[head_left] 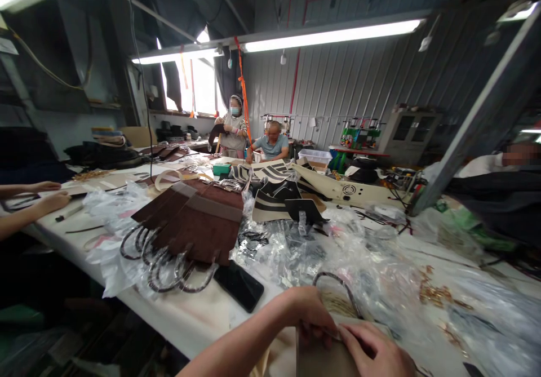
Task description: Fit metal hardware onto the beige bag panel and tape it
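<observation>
At the bottom of the view my left hand (310,312) is bent down with its fingers closed at the top edge of a taupe bag panel (321,360). My right hand (374,347) meets it there, thumb and fingers pinched at the same edge. Whatever small part lies between the fingertips is hidden. Just beyond my hands a dark, plastic-wrapped bag handle (338,281) arches up; I cannot tell whether it joins this panel. A black phone (239,285) lies on the table left of my left hand.
Brown bag panels (203,216) with wrapped handles lie fanned out ahead. Crumpled clear plastic bags (291,247) spread across the white table (156,323). Gold-coloured hardware (437,289) sits at right. A co-worker's hands (51,199) are at left; other people sit or stand beyond.
</observation>
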A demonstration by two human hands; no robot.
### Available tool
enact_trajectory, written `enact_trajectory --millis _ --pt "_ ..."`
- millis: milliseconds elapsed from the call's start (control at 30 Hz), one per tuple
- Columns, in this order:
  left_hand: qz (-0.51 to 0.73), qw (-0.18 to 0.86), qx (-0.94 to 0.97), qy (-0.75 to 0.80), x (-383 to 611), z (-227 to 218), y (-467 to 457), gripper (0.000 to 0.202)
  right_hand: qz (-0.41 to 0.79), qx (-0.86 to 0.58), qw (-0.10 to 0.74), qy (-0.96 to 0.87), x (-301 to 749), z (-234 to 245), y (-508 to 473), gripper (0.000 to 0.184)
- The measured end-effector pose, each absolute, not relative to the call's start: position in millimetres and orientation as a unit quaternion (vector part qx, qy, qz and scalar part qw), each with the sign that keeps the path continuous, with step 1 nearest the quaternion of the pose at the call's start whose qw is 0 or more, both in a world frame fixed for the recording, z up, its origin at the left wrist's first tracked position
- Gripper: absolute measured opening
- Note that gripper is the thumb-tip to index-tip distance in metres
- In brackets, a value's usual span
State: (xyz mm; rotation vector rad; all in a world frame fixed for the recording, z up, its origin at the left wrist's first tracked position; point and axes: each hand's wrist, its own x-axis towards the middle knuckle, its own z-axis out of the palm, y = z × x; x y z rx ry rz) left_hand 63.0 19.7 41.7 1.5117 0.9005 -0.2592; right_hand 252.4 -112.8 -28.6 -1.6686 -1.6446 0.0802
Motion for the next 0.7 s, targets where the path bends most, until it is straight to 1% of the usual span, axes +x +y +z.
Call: enact_trajectory --millis 133,267,400,600,700 --pt "-0.103 0.639 0.659 0.383 61 41 21 0.024 0.022 -0.664 0.398 -0.632 245 -21 -114 0.053" --pt "-0.113 0.640 0.662 0.374 58 43 23 0.023 0.022 -0.666 0.404 -0.626 241 -17 -113 0.055" --pt "-0.123 0.638 0.670 0.359 58 48 22 0.019 0.035 -0.665 0.412 -0.622 240 -16 -111 0.053" --pt "-0.058 0.596 0.696 0.396 51 58 7 0.026 0.051 -0.660 0.398 -0.635 246 -22 -111 0.044" --pt "-0.039 0.594 0.692 0.408 48 58 4 0.027 0.049 -0.664 0.398 -0.632 250 -28 -111 0.042"
